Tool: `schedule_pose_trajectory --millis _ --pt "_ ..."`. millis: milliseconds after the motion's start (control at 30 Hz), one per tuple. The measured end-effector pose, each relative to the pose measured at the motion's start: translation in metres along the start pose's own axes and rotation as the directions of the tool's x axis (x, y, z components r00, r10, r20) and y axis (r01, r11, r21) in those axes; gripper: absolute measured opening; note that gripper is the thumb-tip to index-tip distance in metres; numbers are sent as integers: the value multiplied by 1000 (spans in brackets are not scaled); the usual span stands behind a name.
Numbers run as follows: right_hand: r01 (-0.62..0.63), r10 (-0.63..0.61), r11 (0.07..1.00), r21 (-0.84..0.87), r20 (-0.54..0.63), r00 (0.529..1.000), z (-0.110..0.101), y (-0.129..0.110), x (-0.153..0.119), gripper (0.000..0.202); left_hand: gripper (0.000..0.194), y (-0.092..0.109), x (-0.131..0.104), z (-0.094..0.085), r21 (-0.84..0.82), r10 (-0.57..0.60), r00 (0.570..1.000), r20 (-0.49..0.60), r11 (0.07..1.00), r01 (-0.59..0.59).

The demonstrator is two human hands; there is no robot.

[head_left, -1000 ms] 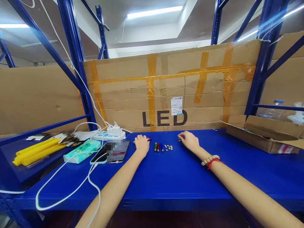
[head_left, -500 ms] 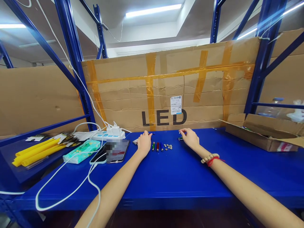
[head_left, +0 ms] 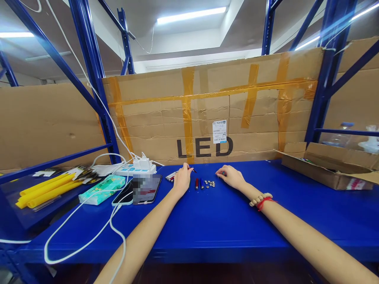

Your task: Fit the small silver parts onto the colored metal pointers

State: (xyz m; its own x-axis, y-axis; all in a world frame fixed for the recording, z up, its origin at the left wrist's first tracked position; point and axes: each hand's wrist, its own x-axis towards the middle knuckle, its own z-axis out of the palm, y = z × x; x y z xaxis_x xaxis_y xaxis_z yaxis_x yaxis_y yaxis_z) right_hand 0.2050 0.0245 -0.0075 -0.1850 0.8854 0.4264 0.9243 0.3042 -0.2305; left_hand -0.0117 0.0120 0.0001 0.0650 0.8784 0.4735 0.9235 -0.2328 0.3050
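My left hand is closed, fingertips pinched on a thin dark pointed item that sticks out to the right; its kind is unclear. Just left of it lie several slim silvery tubes, partly covered by the hand. To its right stand or lie a small red cylinder and a small blue cylinder. Several coin-like silver discs, like button cells, are scattered beside them. My right hand is closed at the fingertips over the blue surface, with a small dark thing partly showing at its fingers.
On the left of the blue shelf are two phones, a tissue pack, a power strip with white cables and yellow tubes. An open cardboard box sits at right. A large cardboard sheet closes the back.
My right hand has lowered and shifted slightly left. My left hand has moved a little right, and the green cylinder that stood beside it no longer shows.
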Motion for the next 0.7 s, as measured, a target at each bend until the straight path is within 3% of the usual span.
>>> schedule_pose_trajectory --millis 167,267,400,533,633,700 --pt "-38 39 999 39 -35 999 2 1 0 27 11 -3 1 4 -174 96 995 -20 980 -98" --pt "-4 16 994 110 -111 994 2 -4 -1 22 8 -2 -1 5 -264 215 976 -28 940 -215" --pt "219 -177 960 176 -230 957 0 -22 -7 21 6 4 -3 5 -314 301 951 -73 898 -308" --pt "434 -416 901 14 -256 872 4 -42 -13 21 5 8 -5 7 -337 333 938 -99 876 -346" --pt "502 -517 856 -123 -236 823 8 -50 -14 17 5 6 -4 8 -357 339 937 -81 868 -345" --pt "481 -497 868 -126 -265 826 9 -51 -13 19 6 5 -3 9 -371 336 938 -83 863 -342"
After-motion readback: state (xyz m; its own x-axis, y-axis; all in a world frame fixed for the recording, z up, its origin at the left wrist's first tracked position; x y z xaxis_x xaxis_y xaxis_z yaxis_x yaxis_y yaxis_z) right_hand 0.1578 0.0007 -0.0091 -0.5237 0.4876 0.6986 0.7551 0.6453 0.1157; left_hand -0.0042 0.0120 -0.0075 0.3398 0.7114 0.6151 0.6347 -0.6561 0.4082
